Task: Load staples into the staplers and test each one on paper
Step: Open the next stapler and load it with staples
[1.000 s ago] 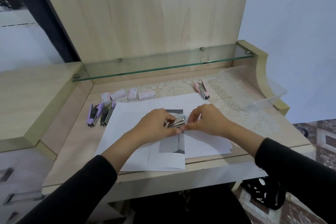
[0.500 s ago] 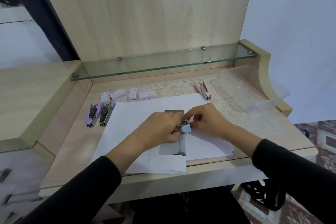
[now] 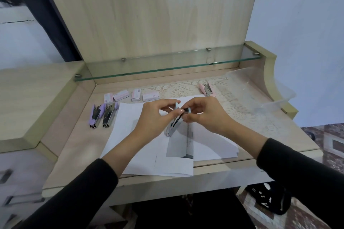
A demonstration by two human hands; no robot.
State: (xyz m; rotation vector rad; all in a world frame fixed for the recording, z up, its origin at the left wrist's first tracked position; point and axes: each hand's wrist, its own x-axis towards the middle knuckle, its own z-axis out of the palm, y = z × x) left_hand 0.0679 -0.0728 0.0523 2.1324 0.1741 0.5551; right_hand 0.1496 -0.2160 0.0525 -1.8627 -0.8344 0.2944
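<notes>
Evidently light and stiff, the small stapler (image 3: 173, 126) hangs hinged open just above the paper (image 3: 130, 117) on the desk (image 3: 74, 135). The left hand (image 3: 154, 117) pinches its blue-tipped top arm in its fingers and the right hand (image 3: 204, 115) pinches the metal magazine, and I judge the slick halves are best gripped by their sides. Four staple boxes (image 3: 135, 95) lie shut at the back, contents hidden, and I can make out nothing inside the clear tub (image 3: 260, 87).

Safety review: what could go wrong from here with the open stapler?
1. The left hand and right hand hold the light-blue metal-railed stapler open over the white paper sheets. Their fingertips sit near the hinge, so it may snap shut and pinch them.
2. If the grip slips, it could drop onto the sheets.
</notes>
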